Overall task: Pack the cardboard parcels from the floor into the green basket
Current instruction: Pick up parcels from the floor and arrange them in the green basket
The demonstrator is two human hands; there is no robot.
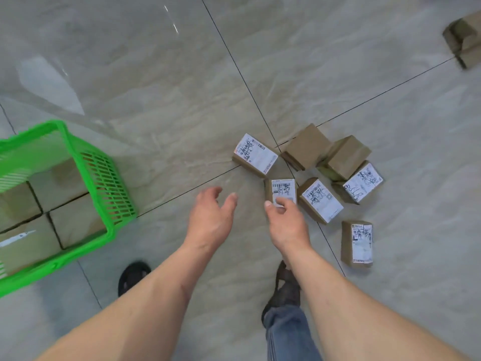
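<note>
Several small cardboard parcels with white labels lie in a loose cluster on the tiled floor, right of centre. My right hand (pixel 283 220) reaches over the nearest labelled parcel (pixel 282 190), fingers relaxed and just above its near edge, holding nothing. My left hand (pixel 212 213) hovers open over bare floor to the left of that parcel. The green basket (pixel 104 178) stands at the left edge and holds several parcels (pixel 70 220) packed side by side on its bottom.
Another parcel (pixel 358 243) lies apart at the right, near my right forearm. A further brown box (pixel 466 40) sits at the top right corner. My feet in dark shoes (pixel 132 277) stand on the tiles below my arms.
</note>
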